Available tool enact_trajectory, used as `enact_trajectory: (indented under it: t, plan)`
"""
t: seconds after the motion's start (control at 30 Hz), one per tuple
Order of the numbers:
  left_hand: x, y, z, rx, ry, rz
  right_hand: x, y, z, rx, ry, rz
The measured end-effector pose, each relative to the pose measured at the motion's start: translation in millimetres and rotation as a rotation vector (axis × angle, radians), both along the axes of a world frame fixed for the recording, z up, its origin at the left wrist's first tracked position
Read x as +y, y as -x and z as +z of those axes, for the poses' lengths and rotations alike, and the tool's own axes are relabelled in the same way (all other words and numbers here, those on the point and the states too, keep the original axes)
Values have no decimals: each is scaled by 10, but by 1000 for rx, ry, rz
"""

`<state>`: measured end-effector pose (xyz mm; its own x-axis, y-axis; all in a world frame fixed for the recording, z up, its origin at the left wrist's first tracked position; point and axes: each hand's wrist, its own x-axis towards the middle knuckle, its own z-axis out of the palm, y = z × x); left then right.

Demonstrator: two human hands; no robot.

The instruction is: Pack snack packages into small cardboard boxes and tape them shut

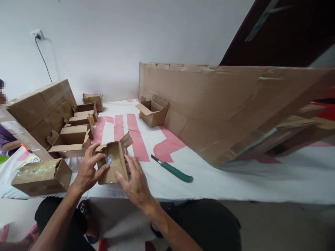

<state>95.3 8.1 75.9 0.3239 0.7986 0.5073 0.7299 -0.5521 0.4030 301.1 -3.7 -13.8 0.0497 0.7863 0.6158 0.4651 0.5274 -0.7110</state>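
A small brown cardboard box (115, 161) with open flaps lies on the white table cover (209, 181), near its front edge. My left hand (88, 168) grips the box's left side, fingers curled over its edge. My right hand (134, 181) presses against the box's right side, thumb on its bottom face. A bit of blue tape shows on the box between my hands. A green-handled knife (173, 169) lies on the cover just right of my right hand.
Several open small boxes (75, 134) stand in a row at the left beside a large carton (43, 109). A taped closed box (42, 176) lies at the front left. One open box (153, 111) sits by a long cardboard sheet (225, 108). Another person's arm (9, 144) shows at the far left.
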Motion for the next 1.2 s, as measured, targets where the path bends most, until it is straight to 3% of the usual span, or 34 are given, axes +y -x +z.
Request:
enact_trajectory:
  t: [0.23, 0.37, 0.57, 0.97, 1.2]
  plan:
    - [38, 46, -9, -101, 18, -14, -13, -79, 59, -32, -25, -12]
    - [71, -29, 9, -120, 18, -26, 12, -172, 289, -184, -207, -95]
    - [168, -212, -27, -148, 25, -106, 181, -303, 560, -444, -301, 1]
    - [353, -262, -8, -126, 48, -148, 232, -287, 496, -537, -307, -52]
    - [368, -270, -78, -125, 46, -154, 243, -270, 470, -538, -304, -58]
